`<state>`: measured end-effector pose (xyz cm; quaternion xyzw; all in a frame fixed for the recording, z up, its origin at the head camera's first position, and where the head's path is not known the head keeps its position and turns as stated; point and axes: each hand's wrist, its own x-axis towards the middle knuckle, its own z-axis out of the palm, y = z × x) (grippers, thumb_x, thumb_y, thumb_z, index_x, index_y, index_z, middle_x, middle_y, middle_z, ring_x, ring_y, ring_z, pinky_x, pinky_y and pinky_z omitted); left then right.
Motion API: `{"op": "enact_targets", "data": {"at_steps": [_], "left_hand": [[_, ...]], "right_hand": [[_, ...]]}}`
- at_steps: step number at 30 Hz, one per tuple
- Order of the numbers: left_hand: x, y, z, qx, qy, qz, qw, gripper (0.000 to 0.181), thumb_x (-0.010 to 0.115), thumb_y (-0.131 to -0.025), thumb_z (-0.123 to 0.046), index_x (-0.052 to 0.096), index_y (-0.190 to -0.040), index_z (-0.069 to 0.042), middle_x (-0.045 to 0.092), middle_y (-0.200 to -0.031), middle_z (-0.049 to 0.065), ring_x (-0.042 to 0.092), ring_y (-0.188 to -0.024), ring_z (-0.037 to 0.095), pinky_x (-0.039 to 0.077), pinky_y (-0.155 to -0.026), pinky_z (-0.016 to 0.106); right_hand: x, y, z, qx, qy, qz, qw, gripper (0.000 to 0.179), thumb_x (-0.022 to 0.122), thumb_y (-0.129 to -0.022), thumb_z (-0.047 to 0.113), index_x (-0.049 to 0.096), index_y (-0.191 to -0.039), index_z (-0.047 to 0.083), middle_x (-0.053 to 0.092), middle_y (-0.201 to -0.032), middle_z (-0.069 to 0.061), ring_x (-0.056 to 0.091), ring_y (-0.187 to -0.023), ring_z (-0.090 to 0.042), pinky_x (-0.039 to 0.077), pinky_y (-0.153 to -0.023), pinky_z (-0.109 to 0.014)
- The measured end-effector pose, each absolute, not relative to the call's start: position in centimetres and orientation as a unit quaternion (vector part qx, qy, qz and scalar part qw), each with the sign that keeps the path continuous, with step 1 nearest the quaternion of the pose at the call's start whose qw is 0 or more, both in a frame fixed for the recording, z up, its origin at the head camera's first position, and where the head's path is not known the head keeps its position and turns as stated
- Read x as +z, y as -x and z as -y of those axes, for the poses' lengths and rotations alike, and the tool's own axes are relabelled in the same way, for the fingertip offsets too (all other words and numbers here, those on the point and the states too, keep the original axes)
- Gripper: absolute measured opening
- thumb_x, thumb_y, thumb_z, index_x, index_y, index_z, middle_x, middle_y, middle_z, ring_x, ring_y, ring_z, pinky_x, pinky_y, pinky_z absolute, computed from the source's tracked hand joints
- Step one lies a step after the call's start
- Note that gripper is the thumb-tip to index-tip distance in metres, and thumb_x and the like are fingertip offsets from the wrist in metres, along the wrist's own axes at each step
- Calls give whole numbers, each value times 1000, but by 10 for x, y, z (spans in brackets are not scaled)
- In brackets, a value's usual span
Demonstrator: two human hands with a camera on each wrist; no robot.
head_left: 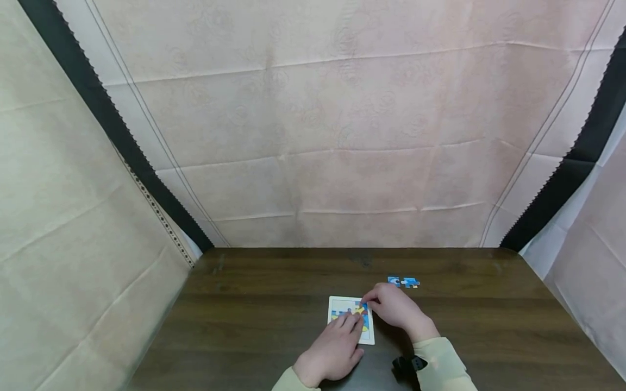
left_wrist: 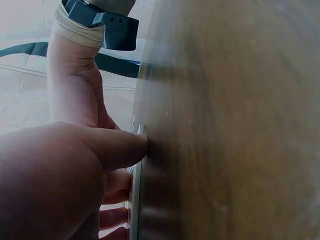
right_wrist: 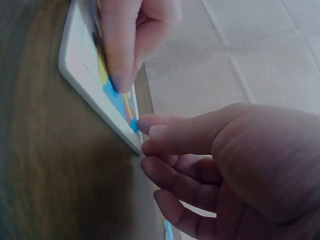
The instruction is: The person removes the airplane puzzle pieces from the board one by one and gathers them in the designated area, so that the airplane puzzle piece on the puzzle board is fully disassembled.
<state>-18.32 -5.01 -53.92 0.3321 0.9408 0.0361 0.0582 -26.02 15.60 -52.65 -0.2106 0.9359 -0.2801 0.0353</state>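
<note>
A small white-framed jigsaw puzzle board [head_left: 342,300] lies flat on the table, partly filled with blue and yellow pieces. My left hand [head_left: 333,347] rests across its lower left part with fingers stretched out, covering much of the picture. In the left wrist view, the left thumb [left_wrist: 122,147] is right at the board's edge [left_wrist: 135,200]. At the board's upper right corner, my right hand [head_left: 395,308] pinches with thumb and forefinger. A blue puzzle piece [right_wrist: 133,125] shows at those fingertips in the right wrist view, mostly hidden by them.
Two loose blue jigsaw pieces [head_left: 409,282] lie just beyond the right hand. The brown wooden table [head_left: 254,293] ends at a pale hanging cloth [head_left: 342,206] at the back, with more cloth at both sides. A black wrist device [head_left: 409,365] is on the right wrist.
</note>
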Motion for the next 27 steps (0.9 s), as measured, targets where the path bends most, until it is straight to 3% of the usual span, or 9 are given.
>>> {"op": "enact_targets", "data": {"at_steps": [5, 27], "left_hand": [[-538, 183, 50, 37, -334, -940, 62, 64, 58, -110, -44, 45, -164, -11, 42, -162, -1, 37, -150, 19, 35, -123, 37], [-536, 180, 50, 30, -336, -940, 44, 64, 60, -109, -42, 46, -163, -9, 43, -162, 0, 36, -151, 20, 34, -123, 35]], "right_hand": [[-529, 260, -155, -280, 209, -937, 25, 12, 78, -97, 5, 84, -99, 15, 70, -92, 6, 61, -84, -13, 58, -85, -44], [-536, 263, -154, -318, 204, -925, 34, 8, 75, -100, 7, 74, -99, 15, 66, -90, 6, 58, -79, -14, 58, -80, -40]]}}
